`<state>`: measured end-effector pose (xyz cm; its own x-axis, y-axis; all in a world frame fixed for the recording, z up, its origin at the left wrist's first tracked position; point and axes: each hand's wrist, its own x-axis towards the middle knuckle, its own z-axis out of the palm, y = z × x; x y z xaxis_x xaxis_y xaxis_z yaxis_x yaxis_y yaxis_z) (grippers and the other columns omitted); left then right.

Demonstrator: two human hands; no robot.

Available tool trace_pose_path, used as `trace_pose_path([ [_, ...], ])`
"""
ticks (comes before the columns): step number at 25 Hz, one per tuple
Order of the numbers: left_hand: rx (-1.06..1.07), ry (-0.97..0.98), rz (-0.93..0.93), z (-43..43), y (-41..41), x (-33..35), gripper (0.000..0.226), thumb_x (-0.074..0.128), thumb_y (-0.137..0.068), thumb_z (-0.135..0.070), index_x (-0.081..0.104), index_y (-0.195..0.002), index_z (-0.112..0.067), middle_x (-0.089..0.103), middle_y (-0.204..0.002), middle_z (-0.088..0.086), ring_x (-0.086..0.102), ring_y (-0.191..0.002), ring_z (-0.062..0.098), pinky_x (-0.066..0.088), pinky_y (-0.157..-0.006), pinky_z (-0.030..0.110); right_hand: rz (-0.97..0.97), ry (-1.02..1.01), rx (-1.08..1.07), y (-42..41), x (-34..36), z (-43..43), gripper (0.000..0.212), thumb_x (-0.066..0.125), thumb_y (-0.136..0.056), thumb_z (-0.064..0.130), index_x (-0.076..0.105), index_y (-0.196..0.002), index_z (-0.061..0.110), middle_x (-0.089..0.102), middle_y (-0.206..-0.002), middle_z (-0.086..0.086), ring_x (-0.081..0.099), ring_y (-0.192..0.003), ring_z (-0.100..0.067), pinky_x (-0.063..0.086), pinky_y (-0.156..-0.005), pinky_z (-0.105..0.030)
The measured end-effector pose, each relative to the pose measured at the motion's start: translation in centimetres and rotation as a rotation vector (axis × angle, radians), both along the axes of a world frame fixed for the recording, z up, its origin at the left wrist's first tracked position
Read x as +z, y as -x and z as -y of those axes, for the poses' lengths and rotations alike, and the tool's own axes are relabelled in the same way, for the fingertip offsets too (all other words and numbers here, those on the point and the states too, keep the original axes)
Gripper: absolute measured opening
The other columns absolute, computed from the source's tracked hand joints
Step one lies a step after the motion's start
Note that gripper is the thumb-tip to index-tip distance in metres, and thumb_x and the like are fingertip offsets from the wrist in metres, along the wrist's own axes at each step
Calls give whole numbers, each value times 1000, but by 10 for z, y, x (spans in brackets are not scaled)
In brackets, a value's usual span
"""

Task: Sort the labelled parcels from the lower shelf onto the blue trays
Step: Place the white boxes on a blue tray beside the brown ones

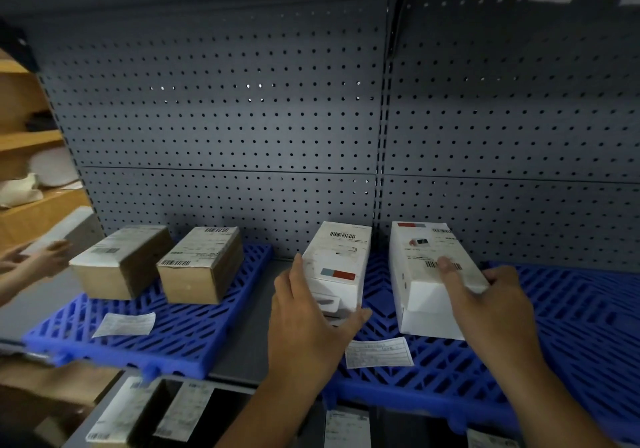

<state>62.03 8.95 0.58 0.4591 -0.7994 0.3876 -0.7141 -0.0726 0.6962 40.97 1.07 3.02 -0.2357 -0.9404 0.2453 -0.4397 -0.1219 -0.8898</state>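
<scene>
Left hand point(304, 319) grips slim white carton point(337, 257) | right hand point(491, 312) grips broad carton point(420, 257)

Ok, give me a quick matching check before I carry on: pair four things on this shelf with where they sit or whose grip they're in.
Things:
1. leftmost brown parcel
2. left white box
3. right white box
4. left paper slip

Places or states:
A. in the grip of the right hand
B. lying flat near the front of the left blue tray
C. in the grip of the left hand
D. sitting toward the back of the left blue tray

Pairs: 1-D, 2-C, 3-A, 4-B.
</scene>
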Motion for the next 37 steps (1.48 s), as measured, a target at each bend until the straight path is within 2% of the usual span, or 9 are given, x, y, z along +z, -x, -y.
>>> trace_pose_path([
  [3, -37, 96, 13, -17, -4, 17, 105, 54, -77, -86, 14, -161, -37, 21, -160, -14, 28, -150, 13, 41, -117, 46, -37, 94, 30, 2, 6, -8, 86, 55, -79, 83, 52, -125, 11, 59, -124, -10, 65, -103, -25, 59, -76, -44],
  [5, -6, 163, 92, -31, -11, 25, 88, 45, -85, -84, 29, -157, -37, 30, -157, -13, 33, -147, 12, 41, -116, 43, -214, 318, -4, -1, 11, -16, 80, 53, -84, 76, 48, -133, 12, 50, -131, -7, 50, -122, -28, 47, -100, -52],
  [6, 15, 181, 120, -38, -16, 28, 84, 43, -87, -83, 34, -155, -36, 34, -154, -13, 35, -145, 11, 41, -116, 41, -278, 440, 17, -4, 15, -21, 70, 56, -87, 68, 48, -131, 14, 48, -128, -4, 47, -122, -27, 43, -104, -52],
  [9, 55, 190, 95, -54, -29, 30, 76, 44, -89, -81, 40, -151, -37, 39, -150, -17, 38, -141, 7, 42, -113, 39, -281, 554, 143, -14, 19, -30, 58, 61, -88, 58, 49, -128, 18, 44, -123, 4, 45, -120, -23, 39, -105, -45],
  [14, 68, 173, 69, -85, -49, 19, 67, 46, -92, -75, 46, -146, -35, 44, -143, -19, 44, -135, 6, 46, -107, 38, -257, 561, 231, -38, 2, -57, 53, 69, -90, 46, 54, -128, 13, 51, -129, -7, 46, -126, -27, 35, -107, -37],
  [19, 39, 158, 79, -120, -93, 5, 67, 44, -91, -73, 52, -142, -31, 48, -141, -14, 46, -132, 9, 48, -105, 39, -305, 613, 261, -82, -4, -89, 48, 71, -91, 39, 53, -128, 15, 51, -130, -7, 47, -126, -31, 39, -106, -50],
  [27, 28, 107, 127, -201, -213, -32, 55, 53, -92, -63, 60, -133, -27, 55, -132, -9, 52, -125, 9, 45, -100, 27, -238, 496, 319, -201, -30, -177, 39, 68, -93, 41, 53, -124, 22, 52, -127, -1, 48, -125, -24, 39, -107, -46],
  [34, 52, 163, 323, -237, -264, -49, 43, 61, -93, -48, 70, -123, -17, 63, -123, 2, 60, -113, 21, 52, -93, 39, -300, 391, 430, -251, -57, -224, 38, 60, -90, 50, 55, -122, 29, 49, -115, 15, 45, -112, -6, 36, -99, -32],
  [37, 55, 102, 352, -250, -264, -76, 40, 63, -92, -49, 73, -117, -20, 64, -119, 0, 61, -110, 20, 53, -89, 43, -450, 335, 545, -252, -98, -245, 40, 59, -88, 53, 56, -121, 29, 55, -114, 14, 49, -108, -6, 38, -92, -29],
])
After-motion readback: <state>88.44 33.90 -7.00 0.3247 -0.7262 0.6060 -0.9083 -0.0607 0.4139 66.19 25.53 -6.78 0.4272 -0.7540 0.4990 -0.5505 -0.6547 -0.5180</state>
